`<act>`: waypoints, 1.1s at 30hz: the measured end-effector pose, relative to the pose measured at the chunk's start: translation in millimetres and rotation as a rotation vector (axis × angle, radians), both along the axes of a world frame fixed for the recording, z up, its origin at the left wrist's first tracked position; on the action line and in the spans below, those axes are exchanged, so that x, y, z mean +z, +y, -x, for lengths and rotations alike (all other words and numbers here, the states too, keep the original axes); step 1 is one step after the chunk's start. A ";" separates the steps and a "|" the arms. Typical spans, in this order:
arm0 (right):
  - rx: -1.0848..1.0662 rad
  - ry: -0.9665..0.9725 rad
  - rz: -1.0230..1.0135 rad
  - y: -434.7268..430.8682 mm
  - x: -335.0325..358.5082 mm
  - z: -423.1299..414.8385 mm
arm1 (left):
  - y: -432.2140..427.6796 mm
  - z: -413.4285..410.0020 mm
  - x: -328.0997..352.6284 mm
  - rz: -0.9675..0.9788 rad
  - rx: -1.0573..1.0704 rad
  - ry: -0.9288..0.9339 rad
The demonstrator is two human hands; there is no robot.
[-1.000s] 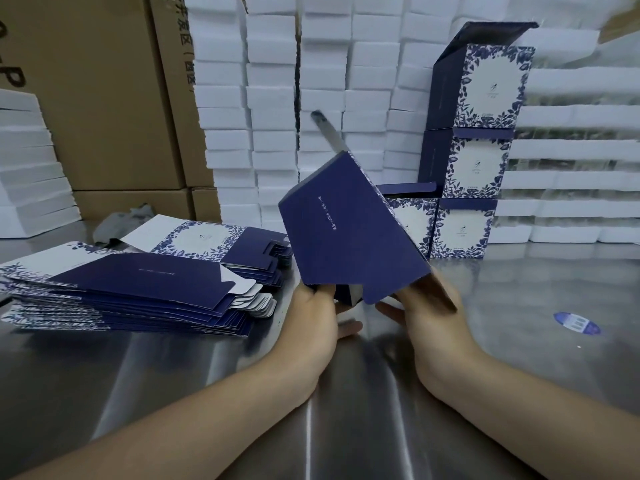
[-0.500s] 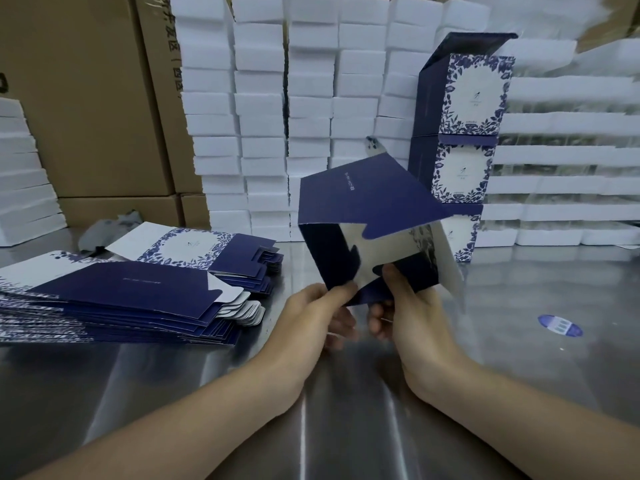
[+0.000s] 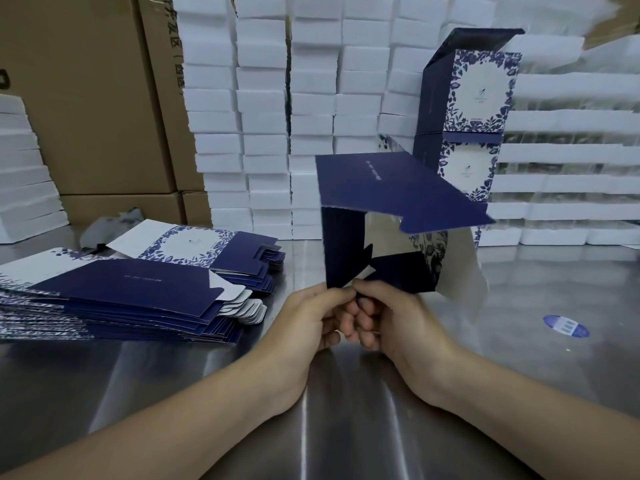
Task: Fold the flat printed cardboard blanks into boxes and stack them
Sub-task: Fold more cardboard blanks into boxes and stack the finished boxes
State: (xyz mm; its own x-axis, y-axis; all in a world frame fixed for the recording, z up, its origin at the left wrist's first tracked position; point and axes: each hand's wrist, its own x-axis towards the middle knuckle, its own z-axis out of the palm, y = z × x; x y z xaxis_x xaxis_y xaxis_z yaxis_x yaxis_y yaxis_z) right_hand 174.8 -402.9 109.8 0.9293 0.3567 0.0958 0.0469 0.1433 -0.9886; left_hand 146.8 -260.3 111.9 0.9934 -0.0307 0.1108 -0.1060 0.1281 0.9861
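A navy and white printed box blank [image 3: 388,188], partly opened into a tube, hangs above the steel table at centre with its open end and bottom flaps facing me. My left hand [image 3: 308,320] pinches its lower left corner flap. My right hand [image 3: 391,323] grips the lower edge right beside it, fingers curled under. A pile of flat blanks [image 3: 131,292] lies at the left. Folded boxes [image 3: 478,98] stand stacked at the back right, the top one with its lid up.
White foam blocks [image 3: 270,116] are stacked as a wall behind. Brown cartons [image 3: 86,98] stand at the back left. A round blue sticker [image 3: 566,326] lies on the steel table [image 3: 311,427] at the right. A grey rag [image 3: 114,225] sits behind the blank pile.
The blank has tipped up and opened from a flat slanted sheet into a tube with its open end towards me. Both hands have come together at its lower edge.
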 end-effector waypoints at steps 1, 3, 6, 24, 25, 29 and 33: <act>0.010 0.029 -0.021 -0.4 -0.4 -0.6 | 0.1 0.1 -0.3 0.009 0.008 0.000; 0.007 0.055 -0.042 0.0 -1.7 -1.8 | 0.2 0.1 -1.1 0.026 0.024 0.004; -0.043 0.001 -0.005 0.9 -4.6 -3.5 | -0.7 0.7 -0.5 0.021 0.040 0.005; -0.308 0.145 -0.268 -0.2 -6.8 -13.0 | -0.9 2.6 1.9 0.075 0.172 0.060; -0.316 0.134 -0.267 0.2 -6.9 -12.4 | -1.1 2.8 1.5 0.079 0.175 0.056; -0.319 0.098 -0.239 0.7 -6.3 -11.5 | -0.9 1.6 0.1 0.090 0.209 0.032; -0.357 0.092 -0.271 1.8 -6.9 -11.6 | -0.7 1.7 -1.2 0.087 0.239 0.028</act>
State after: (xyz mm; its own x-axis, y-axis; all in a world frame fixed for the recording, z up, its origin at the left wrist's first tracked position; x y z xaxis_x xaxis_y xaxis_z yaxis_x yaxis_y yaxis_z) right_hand 186.4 -401.1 102.9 0.9985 -0.0145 0.0532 0.0546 0.3884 -0.9199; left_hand 145.1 -261.0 110.7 0.9739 0.2142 0.0748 -0.1161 0.1873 0.9754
